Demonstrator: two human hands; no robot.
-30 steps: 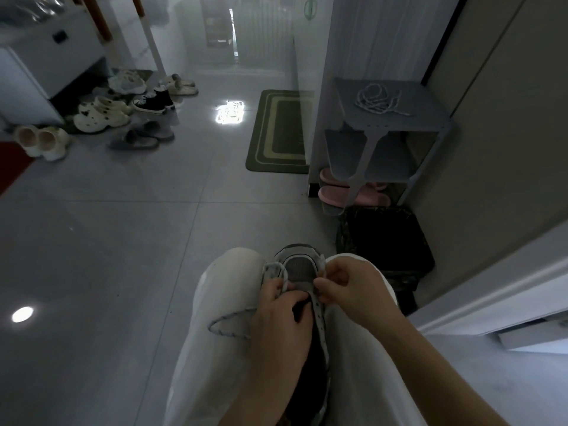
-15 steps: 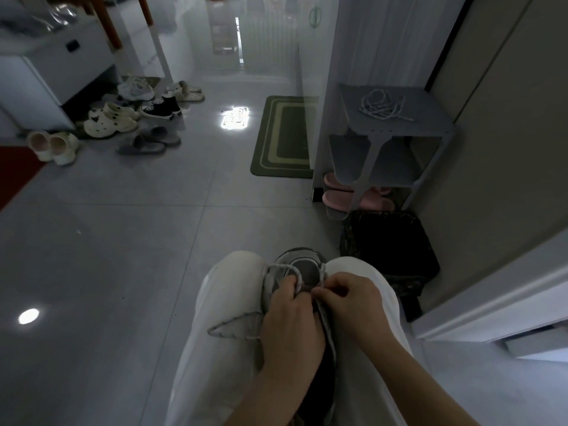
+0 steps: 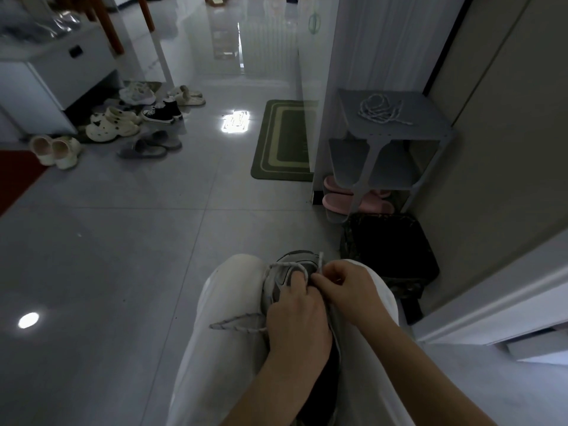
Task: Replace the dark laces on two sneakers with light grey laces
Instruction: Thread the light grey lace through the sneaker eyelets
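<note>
The left grip (image 3: 295, 305) clasps the sneaker (image 3: 302, 259) steady so the right grip (image 3: 347, 290), at its 1 o'clock, pinches the light grey lace (image 3: 320, 260), likely for threading.

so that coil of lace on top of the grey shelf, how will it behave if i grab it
The lace coil lies in loose, uneven loops on the shelf, so it is probably floppy and may unravel when lifted. It looks thin, so it is likely very light. One end trails off to the side and may drag.
</note>
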